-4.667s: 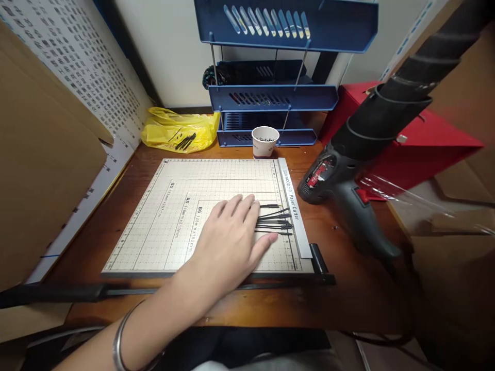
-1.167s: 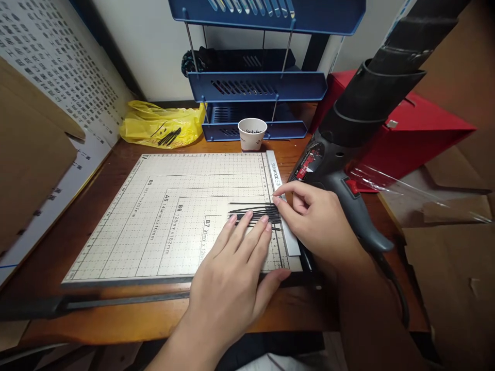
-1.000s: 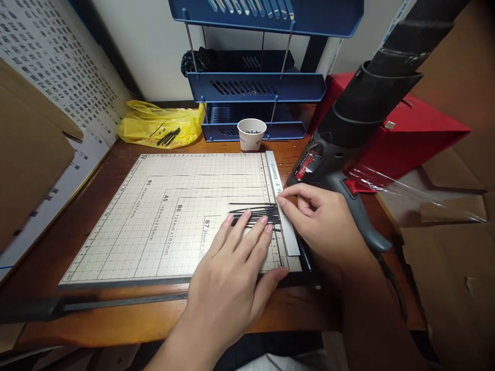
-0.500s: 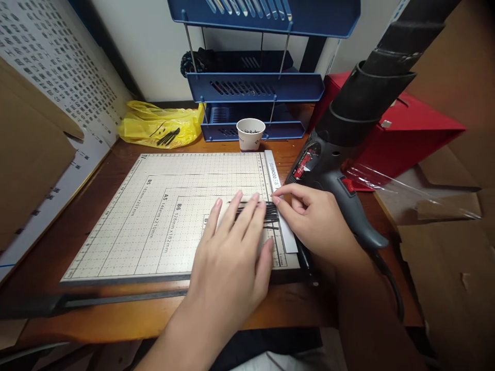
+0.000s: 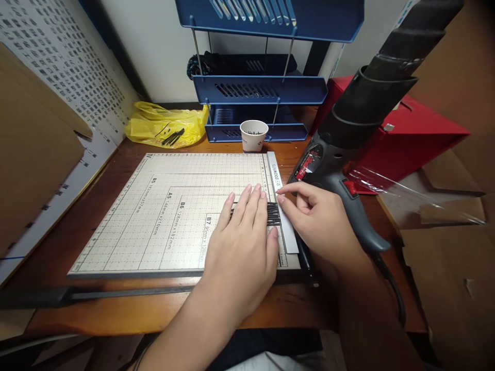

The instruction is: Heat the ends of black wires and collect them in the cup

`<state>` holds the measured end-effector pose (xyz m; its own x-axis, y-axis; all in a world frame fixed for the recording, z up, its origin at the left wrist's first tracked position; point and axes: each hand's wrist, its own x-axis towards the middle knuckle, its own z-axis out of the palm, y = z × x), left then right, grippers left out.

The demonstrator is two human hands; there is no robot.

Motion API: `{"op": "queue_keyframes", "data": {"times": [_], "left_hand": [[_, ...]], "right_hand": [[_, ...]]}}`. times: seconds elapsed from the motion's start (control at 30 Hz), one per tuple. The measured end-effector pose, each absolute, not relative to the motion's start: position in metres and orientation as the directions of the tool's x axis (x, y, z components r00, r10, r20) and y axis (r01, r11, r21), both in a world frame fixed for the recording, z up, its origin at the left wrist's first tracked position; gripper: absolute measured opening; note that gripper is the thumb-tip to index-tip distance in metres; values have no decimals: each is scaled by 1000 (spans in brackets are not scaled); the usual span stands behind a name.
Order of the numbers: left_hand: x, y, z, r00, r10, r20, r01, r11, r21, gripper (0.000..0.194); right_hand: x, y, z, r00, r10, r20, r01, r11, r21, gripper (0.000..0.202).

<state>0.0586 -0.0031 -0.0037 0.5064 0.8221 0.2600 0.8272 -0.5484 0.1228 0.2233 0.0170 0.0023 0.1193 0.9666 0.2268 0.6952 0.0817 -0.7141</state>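
Note:
My left hand [image 5: 242, 245] lies flat, fingers stretched out, over a row of thin black strips [image 5: 273, 213] on the gridded board of a paper cutter [image 5: 127, 221]. The strips lie side by side, with their right ends against the cutter's white edge guard [image 5: 286, 219]; the hand covers much of their length. My right hand [image 5: 319, 219] is at the guard, thumb and index fingertips pinched together beside the top strip's end. What, if anything, lies in that pinch is too small to tell. The cutter's blade arm [image 5: 131, 295] stretches along the board's near side.
Behind the board stands a paper cup [image 5: 254, 139] holding small black bits. A yellow plastic bag [image 5: 154, 129] with black strips on it lies at back left, beside blue tray shelves [image 5: 263, 90]. A heat gun [image 5: 340, 149] leans at right, before a red box [image 5: 421, 139].
The view has shifted slightly. My left hand's fingers have drawn closer together and settled flatter over the strips. My right hand keeps its pinch at the guard.

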Motion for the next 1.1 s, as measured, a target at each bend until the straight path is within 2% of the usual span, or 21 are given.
{"op": "queue_keyframes", "data": {"times": [0.23,0.73,1.1], "left_hand": [[54,-16,-10,560,779,281,788,-606,108,53],[63,-17,-14,504,803,318,817,-563,125,57],[62,-5,-10,543,823,170,810,-566,155,73]], "right_hand": [[222,14,3,174,958,229,674,54,-737,14],[222,17,-1,197,957,215,693,19,-720,17],[223,17,-2,194,954,230,691,34,-722,16]]}}
